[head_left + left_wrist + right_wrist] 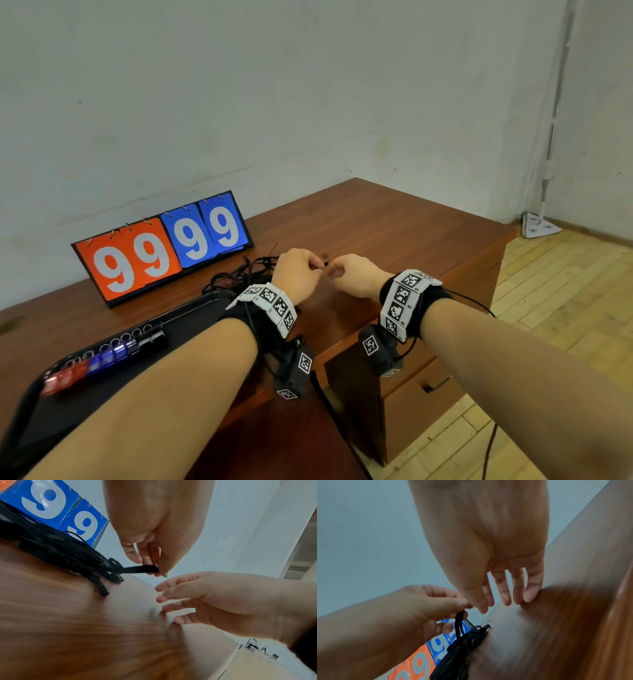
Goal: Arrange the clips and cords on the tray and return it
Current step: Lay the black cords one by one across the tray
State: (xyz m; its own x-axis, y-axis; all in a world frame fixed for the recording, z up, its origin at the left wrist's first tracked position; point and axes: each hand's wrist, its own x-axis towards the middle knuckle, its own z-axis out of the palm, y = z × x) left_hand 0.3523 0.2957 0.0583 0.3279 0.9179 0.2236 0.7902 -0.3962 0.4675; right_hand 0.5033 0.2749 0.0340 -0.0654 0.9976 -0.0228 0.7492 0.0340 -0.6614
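Reddish wood-grain desk (394, 219) runs to a corner on the right, bare plank floor beyond. Nearest, a black tray (191, 317) carries a row of red, blue and black binder clips (102, 356) along its far rim. Past it, the left hand (299, 270) pinches one flat black cord (139, 569) drawn from the tangled cords (239, 274); the right hand (352, 275) hovers beside it, fingers spread loosely, fingertips touching the desk. Behind stands a flip scoreboard (161, 246) reading 99 99.
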